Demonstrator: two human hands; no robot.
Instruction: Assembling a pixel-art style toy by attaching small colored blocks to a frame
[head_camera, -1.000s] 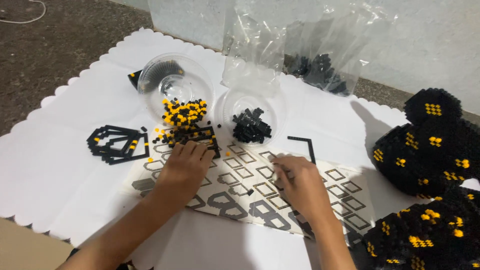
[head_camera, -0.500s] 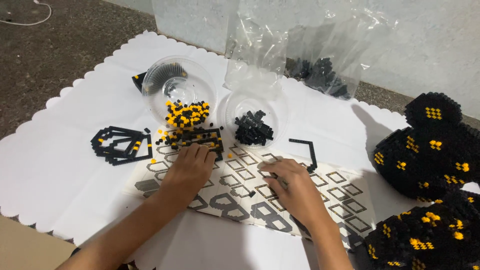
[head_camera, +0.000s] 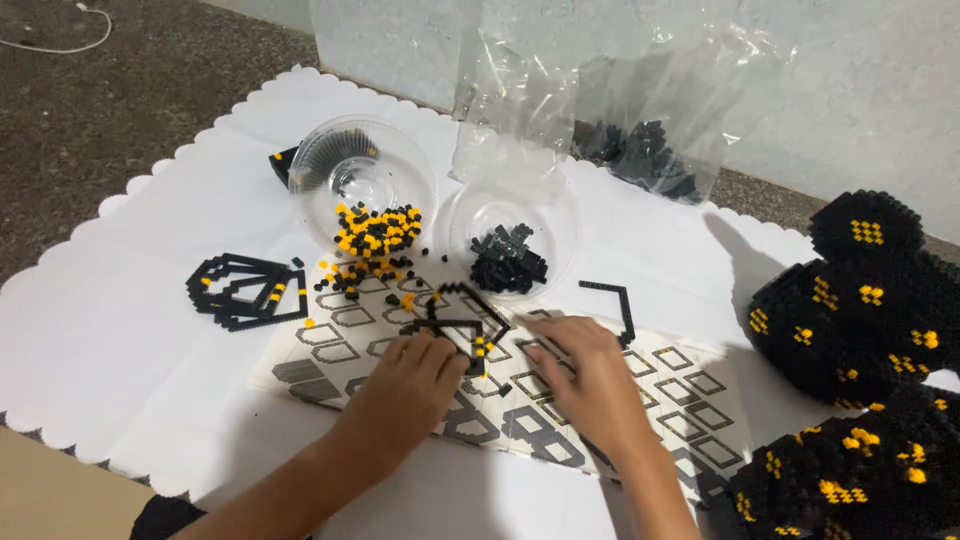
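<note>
My left hand (head_camera: 408, 378) rests on a printed pattern sheet (head_camera: 690, 400), with its fingertips on a small black and yellow brick frame (head_camera: 458, 315). My right hand (head_camera: 590, 375) lies flat on the sheet just right of that frame, fingers pointing toward it. Whether either hand actually grips the frame is hidden by the fingers. Beyond the frame stand a clear bowl (head_camera: 362, 180) with yellow and black small bricks spilling from it and a clear bowl (head_camera: 512, 245) of black bricks.
A finished black and yellow frame (head_camera: 245, 290) lies at the left on the white scalloped cloth (head_camera: 110, 330). A black L-shaped strip (head_camera: 615, 300) lies right of the bowls. Large black and yellow brick models (head_camera: 860, 290) stand at the right. Clear plastic bags (head_camera: 640, 110) lean behind.
The view has shifted closer. Both hands have slid toward each other on the sheet, and the small brick frame now shows between their fingertips.
</note>
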